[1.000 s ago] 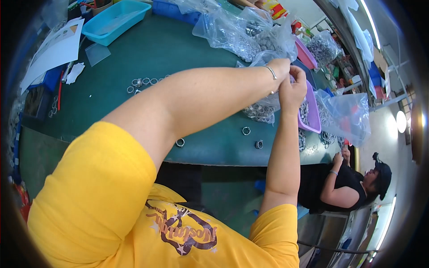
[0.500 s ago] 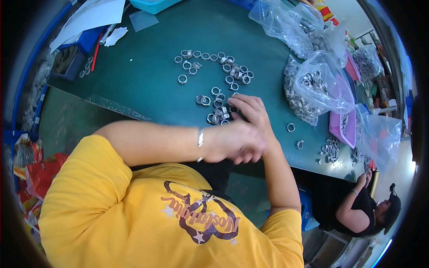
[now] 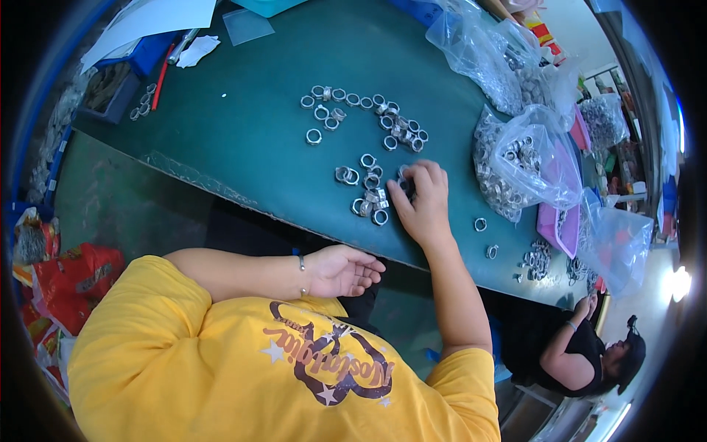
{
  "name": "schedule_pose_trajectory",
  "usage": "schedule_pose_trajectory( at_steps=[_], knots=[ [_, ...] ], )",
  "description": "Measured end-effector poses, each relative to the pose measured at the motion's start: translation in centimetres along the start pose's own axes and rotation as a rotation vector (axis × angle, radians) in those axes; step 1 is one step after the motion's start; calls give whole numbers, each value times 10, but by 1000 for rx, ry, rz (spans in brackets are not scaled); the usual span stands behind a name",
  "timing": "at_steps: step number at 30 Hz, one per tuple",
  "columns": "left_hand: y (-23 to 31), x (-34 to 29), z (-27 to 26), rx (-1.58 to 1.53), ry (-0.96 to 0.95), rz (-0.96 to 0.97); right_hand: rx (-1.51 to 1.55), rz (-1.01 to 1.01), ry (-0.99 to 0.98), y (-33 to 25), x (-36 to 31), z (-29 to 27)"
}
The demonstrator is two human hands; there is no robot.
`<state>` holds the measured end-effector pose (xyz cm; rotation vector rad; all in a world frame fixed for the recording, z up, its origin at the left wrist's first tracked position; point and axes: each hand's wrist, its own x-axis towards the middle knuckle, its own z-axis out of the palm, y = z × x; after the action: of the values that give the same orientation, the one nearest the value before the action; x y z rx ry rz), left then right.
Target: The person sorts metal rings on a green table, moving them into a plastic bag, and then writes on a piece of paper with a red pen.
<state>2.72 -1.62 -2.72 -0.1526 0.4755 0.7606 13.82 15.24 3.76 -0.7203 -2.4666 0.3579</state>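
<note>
Small silver metal rings, which look like hose clamps, lie on the green tabletop. My right hand rests over the table with its thumb and fingers bent around a couple of metal rings, partly hidden by the fingers. Just left of it sits a tight cluster of metal rings. Farther back, more rings form a curved row and a heap. My left hand hangs in front of the table edge, palm up, fingers loosely stretched and nothing in them.
Clear plastic bags of rings stand at the right beside a pink tray. Loose rings lie near the right corner. Another person works there. A blue bin and a red stick are at far left.
My left hand has swung away from across my right wrist, down and left past the table edge, palm now up. My right hand has shifted slightly right, fingers bent onto the rings.
</note>
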Motion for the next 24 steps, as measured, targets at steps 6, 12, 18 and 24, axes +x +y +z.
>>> schedule_pose_trajectory(
  at_steps=[6,12,18,24],
  knots=[
    [-8,2,8,-206,29,53,97,42,-26,-18,-50,-15],
    [-4,6,12,-199,15,41,19,-107,-102,-45,-36,-12],
    [-4,2,-1,-204,-35,39,162,16,-15,-38,-38,-3],
    [-3,1,0,-226,-28,33,97,-58,-82,-31,-29,1]
  ],
)
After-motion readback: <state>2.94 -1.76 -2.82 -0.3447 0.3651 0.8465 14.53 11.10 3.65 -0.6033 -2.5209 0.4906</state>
